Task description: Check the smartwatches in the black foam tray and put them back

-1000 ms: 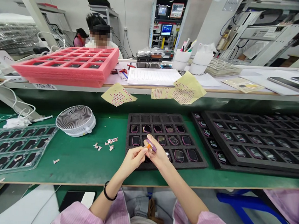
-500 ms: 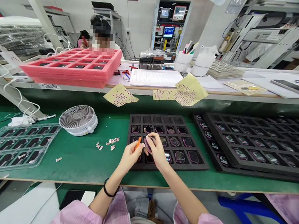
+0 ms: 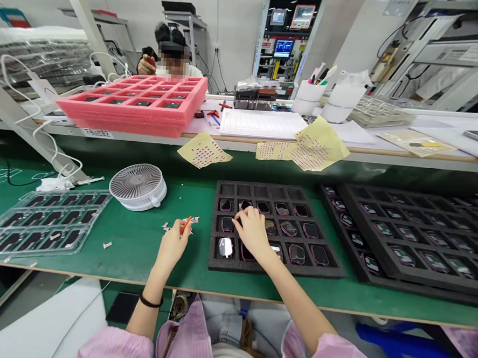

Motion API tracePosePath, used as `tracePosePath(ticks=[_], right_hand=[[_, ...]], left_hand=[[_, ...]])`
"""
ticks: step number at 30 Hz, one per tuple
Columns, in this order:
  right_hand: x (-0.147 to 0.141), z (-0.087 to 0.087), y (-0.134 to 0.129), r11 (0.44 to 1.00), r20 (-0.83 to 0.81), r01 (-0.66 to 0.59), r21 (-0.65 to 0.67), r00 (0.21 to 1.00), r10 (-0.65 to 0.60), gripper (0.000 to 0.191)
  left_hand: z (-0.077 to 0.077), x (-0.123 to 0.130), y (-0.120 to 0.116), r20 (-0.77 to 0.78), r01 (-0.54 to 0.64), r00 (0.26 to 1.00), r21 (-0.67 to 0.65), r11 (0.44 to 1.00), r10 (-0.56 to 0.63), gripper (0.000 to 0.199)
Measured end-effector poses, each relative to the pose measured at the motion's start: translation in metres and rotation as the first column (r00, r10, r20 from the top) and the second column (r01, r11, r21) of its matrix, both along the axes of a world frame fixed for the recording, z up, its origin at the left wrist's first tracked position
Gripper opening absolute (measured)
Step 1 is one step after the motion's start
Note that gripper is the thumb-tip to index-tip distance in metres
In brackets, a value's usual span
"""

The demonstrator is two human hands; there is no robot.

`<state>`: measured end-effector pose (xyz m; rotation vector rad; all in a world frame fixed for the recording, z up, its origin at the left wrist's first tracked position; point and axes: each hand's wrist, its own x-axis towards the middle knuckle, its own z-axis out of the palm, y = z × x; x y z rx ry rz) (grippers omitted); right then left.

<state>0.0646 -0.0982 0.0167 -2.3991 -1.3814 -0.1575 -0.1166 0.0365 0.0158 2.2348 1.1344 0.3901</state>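
Note:
My left hand (image 3: pixel 173 243) is closed on an orange stick-like tool (image 3: pixel 186 225), just by a scatter of small pale pieces (image 3: pixel 196 219) on the green bench. Over the second and third rows of a black foam tray (image 3: pixel 276 267), my right hand (image 3: pixel 252 229) is closed, its fingertips down at a compartment; what they hold, if anything, is hidden. Around it, dark watch-like pieces with purple rims (image 3: pixel 297 254) lie in the compartments. The tray's back row holds none. One piece (image 3: pixel 225 247) at the front left reflects bright light.
A round grey fan (image 3: pixel 138 186) stands left of the tray. Clear plastic trays (image 3: pixel 81 247) lie at far left, stacked black foam trays (image 3: pixel 398 283) at right. A shelf (image 3: pixel 241 142) behind carries a pink foam tray (image 3: pixel 125 120). A person (image 3: pixel 172 50) sits beyond.
My left hand has moved left with the orange tool, away from my right hand. The piece held between both hands no longer shows there; my right hand is down at the tray. The view has shifted slightly.

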Motion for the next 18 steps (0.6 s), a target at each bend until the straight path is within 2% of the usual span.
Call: tracePosePath(ticks=[3, 6, 12, 13, 15, 16, 18], right_hand=[[-0.007, -0.001, 0.010, 0.993, 0.014, -0.042, -0.111, 0.999, 0.044, 0.020], [-0.011, -0.004, 0.020, 0.983, -0.046, -0.064, -0.175, 0.997, 0.056, 0.023], [-0.014, -0.007, 0.031, 0.993, -0.282, -0.107, -0.042, 0.955, 0.091, 0.013], [-0.015, -0.007, 0.032, 0.994, -0.329, -0.112, -0.004, 0.938, 0.104, 0.017], [-0.014, -0.008, 0.033, 0.988, -0.449, -0.108, 0.114, 0.881, 0.149, 0.028], [-0.013, -0.007, 0.033, 0.975, -0.531, -0.100, 0.200, 0.825, 0.194, 0.031], [-0.011, -0.005, 0.032, 0.925, -0.711, -0.051, 0.376, 0.624, 0.323, 0.030]], left_hand=[[0.001, 0.005, -0.008, 0.064, 0.074, 0.995, -0.002, 0.997, -0.073, 0.027], [0.002, 0.010, -0.017, 0.125, 0.126, 0.985, -0.014, 0.992, -0.123, 0.029], [0.006, 0.014, -0.028, 0.241, 0.199, 0.955, -0.080, 0.977, -0.175, 0.031], [0.006, 0.015, -0.029, 0.262, 0.211, 0.948, -0.097, 0.973, -0.179, 0.031], [0.006, 0.015, -0.030, 0.306, 0.222, 0.936, -0.138, 0.965, -0.172, 0.034], [0.005, 0.016, -0.031, 0.331, 0.230, 0.929, -0.164, 0.959, -0.166, 0.035], [0.004, 0.018, -0.034, 0.387, 0.266, 0.907, -0.230, 0.936, -0.163, 0.038]])
